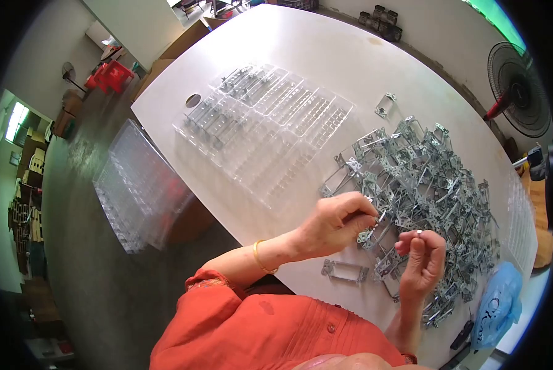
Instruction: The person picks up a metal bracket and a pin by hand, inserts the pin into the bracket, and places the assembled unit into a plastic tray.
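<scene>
Over the near left side of a heap of metal brackets (424,185), my left hand (341,223) is closed in a pinch, a gold bangle on its wrist. A shiny end of a metal bracket shows at its fingertips, most of it lost against the heap. To the right, my right hand (422,262) has its thumb and fingers pressed together. A tiny pale bit shows at its fingertips, too small to name. One loose rectangular bracket (345,271) lies flat below my left hand. Another single bracket (385,105) lies beyond the heap.
A clear plastic compartment tray (258,176) lies on the white table (325,49), its far-left compartments holding brackets. Stacked clear trays (144,185) stand beside the table's left edge. A blue plastic bag (497,305) is at the near right, a fan (520,89) at the far right.
</scene>
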A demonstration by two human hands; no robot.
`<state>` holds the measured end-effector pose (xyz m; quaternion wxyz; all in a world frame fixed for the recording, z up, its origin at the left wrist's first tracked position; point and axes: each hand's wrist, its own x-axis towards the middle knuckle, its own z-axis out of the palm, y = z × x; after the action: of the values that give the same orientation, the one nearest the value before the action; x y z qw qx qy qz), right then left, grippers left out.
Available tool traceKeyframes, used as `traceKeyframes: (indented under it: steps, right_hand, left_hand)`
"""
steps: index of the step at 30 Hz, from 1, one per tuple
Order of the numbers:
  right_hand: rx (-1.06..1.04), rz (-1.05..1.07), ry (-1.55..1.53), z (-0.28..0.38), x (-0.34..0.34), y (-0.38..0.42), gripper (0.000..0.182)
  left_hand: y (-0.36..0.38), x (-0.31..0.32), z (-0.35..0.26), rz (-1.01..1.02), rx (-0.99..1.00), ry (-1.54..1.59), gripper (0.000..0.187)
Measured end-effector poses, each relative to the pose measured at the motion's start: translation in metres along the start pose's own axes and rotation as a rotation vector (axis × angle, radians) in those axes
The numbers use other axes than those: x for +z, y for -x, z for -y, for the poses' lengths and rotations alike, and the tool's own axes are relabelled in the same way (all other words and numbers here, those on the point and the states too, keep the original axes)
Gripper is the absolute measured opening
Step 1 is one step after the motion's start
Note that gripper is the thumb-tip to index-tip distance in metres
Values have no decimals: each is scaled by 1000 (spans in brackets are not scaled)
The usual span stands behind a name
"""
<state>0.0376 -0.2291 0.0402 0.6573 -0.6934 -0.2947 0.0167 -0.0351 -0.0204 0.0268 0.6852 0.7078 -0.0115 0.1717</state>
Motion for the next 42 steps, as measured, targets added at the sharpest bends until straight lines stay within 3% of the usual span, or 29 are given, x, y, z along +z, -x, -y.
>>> traceKeyframes:
  steps: [2,5,7,8,11,15,19,26,31,42]
  right_hand:
    - [36,51,-41,2,7,7,12]
    - [152,201,-168,3,23,17,11]
    - [116,524,-134,6,34,23,10]
    - [114,519,-138,7,40,26,10]
    - [142,811,-268,8,50,33,7]
    - [281,847,-309,4,53,39,7]
    - [287,972,-309,-1,55,40,12]
    - [384,962,-393,-19,58,48,14]
    - [474,968,-411,-25,57,50,15]
    - [442,984,-365,-31,59,48,14]
  left_hand:
    - [2,-16,-11,-115,107,-157,9]
    - [2,-55,-25,-221,80,-329,9]
    - [-9,-87,-37,-306,47,-442,5]
    - [-16,-107,-38,-350,8,-504,4]
    - [-45,-168,-31,-453,-69,-633,7]
    - [-77,-236,-6,-440,-186,-842,11]
    - [-97,-259,7,-423,-283,-826,9]
    - [-116,-289,40,-339,-360,-954,12]
    - [-125,-297,41,-314,-404,-981,10]
    - [-132,-297,46,-218,-533,-1023,10]
